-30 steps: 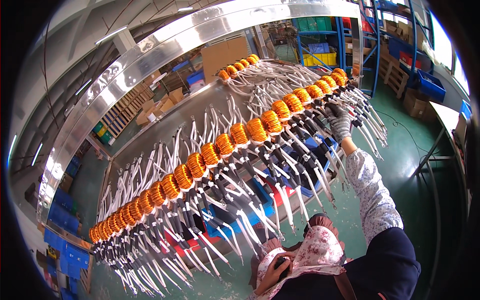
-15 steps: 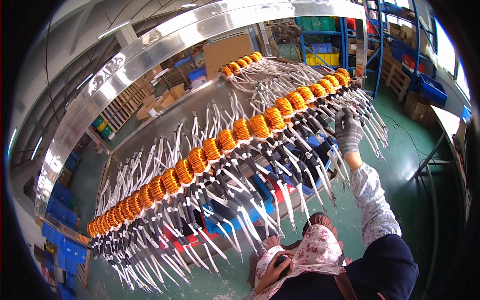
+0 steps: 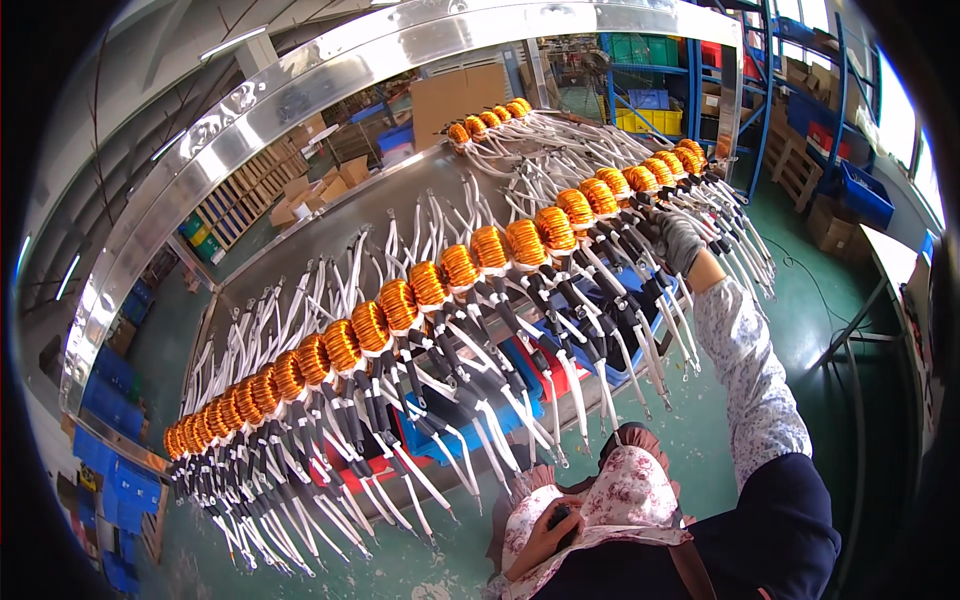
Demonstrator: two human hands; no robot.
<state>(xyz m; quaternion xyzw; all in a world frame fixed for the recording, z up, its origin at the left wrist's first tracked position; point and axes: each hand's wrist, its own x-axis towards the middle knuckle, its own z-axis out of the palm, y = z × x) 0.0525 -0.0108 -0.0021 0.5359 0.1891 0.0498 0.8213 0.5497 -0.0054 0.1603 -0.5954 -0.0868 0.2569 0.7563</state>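
Note:
A long row of toroidal coils (image 3: 461, 267) wound in copper-coloured wire runs diagonally across the metal table (image 3: 408, 205). White leads (image 3: 480, 400) with lugs hang from the coils over the near edge, many with black sleeves (image 3: 505, 312). At the right part of the row, my right hand (image 3: 683, 243), in a grey glove, reaches in among the sleeved leads just below the coils. Its fingertips are partly hidden there, so its grip does not show. My left hand (image 3: 540, 540) rests at my lap, bare, with its fingers closed round a small black object (image 3: 560, 517).
A smaller group of coils (image 3: 490, 119) lies at the table's far side. A shiny metal frame (image 3: 300, 75) arches over it. Blue bins (image 3: 470, 430) and a red bin (image 3: 362, 472) stand under the hanging leads. Blue shelving (image 3: 655, 85) stands behind; a white-topped table (image 3: 895, 255) is at right.
My right hand has come down and slightly left, from above the leads to in among them below the coils. My left hand stays at my lap. The view has shifted a little.

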